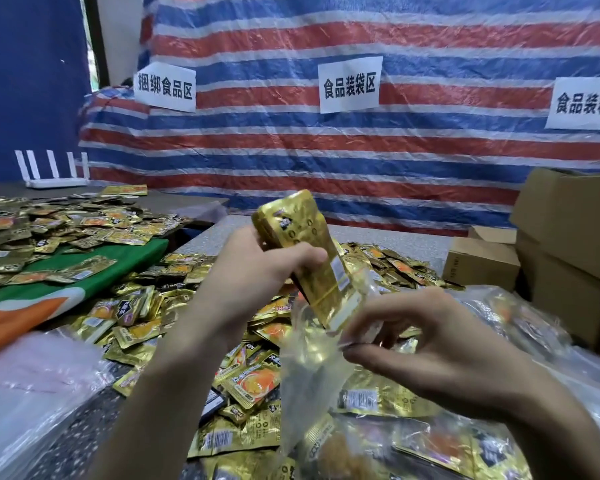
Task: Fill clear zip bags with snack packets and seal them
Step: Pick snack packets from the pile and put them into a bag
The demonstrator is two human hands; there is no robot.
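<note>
Paper signs on tarp (413, 161): 捆绑食品区 (164, 86), 食品装袋区 (350, 84), 食品装箱区 (586, 102)

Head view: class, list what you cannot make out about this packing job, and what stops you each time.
1. Count in the stack of gold packets: the left hand covers its middle.
2. Zip strip of the clear zip bag: the right hand and blur hide it.
3. End of the rightmost paper sign: cut by the right edge.
4. Print on the loose packets: too small.
</note>
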